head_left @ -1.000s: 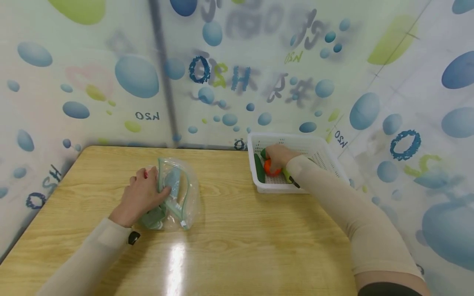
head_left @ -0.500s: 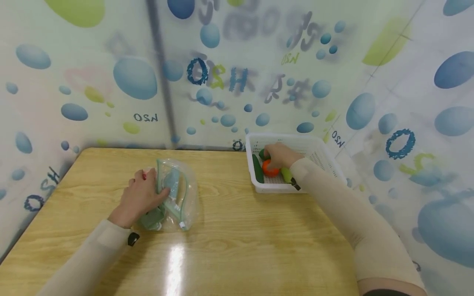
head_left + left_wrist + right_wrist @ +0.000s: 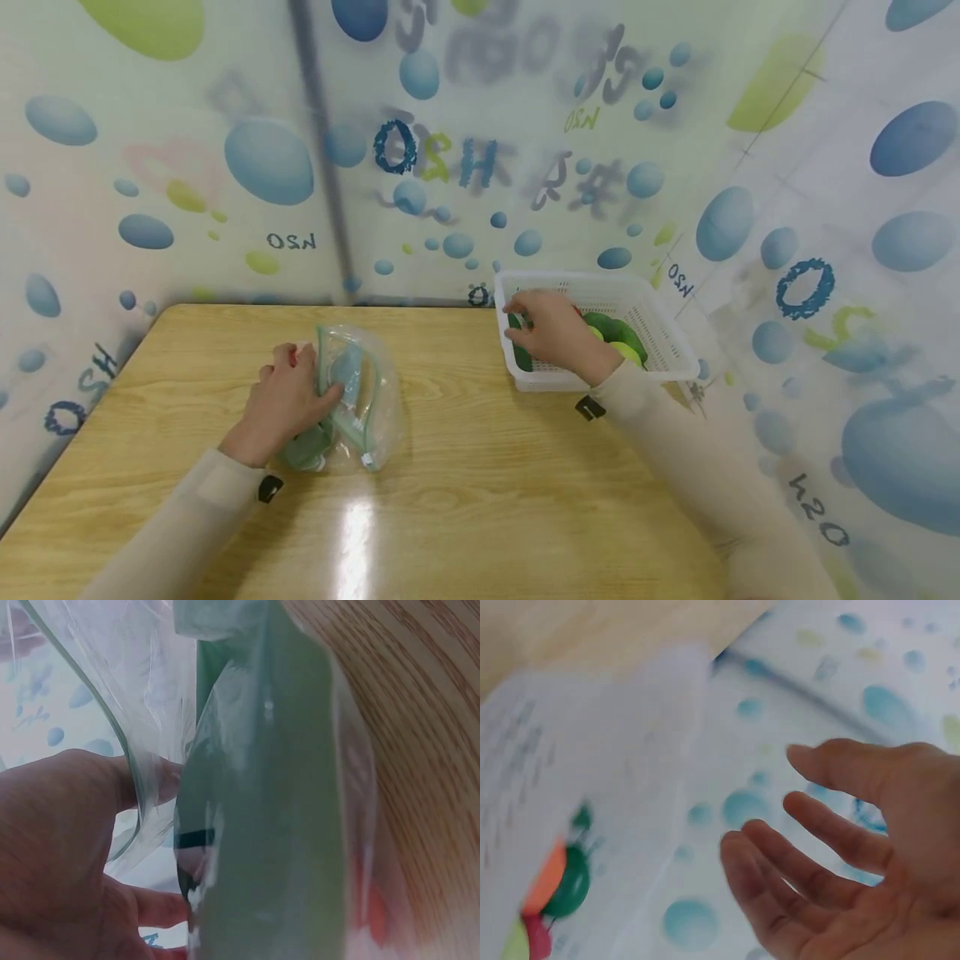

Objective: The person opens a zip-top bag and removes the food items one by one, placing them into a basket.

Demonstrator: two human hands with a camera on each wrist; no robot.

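My left hand [image 3: 281, 400] holds a clear zip bag [image 3: 386, 392] at the left of the table, its thumb at the green-edged mouth. Inside the bag are a grey-green thing [image 3: 306, 448] and a light blue piece [image 3: 347, 367]; a red spot shows by the fingertips. In the left wrist view, the thumb lies against clear film beside the grey-green face [image 3: 277, 795]. Over the left end of a white basket [image 3: 551, 386], my right hand [image 3: 558, 333] has parted fingers with nothing between them. Under it lies a cucumber [image 3: 522, 356], partly covered.
Behind my right wrist, the basket holds dark green vegetables [image 3: 628, 336] and yellow-green round things [image 3: 625, 352]. Orange and green pieces [image 3: 568, 881] show in the right wrist view. A patterned curtain [image 3: 450, 208] hangs along the table's back edge [image 3: 420, 307].
My right hand has shifted left from the tomato, and its fingers have spread. The hand now covers the tomato's place, while green vegetables show behind the wrist. My left hand keeps its hold.
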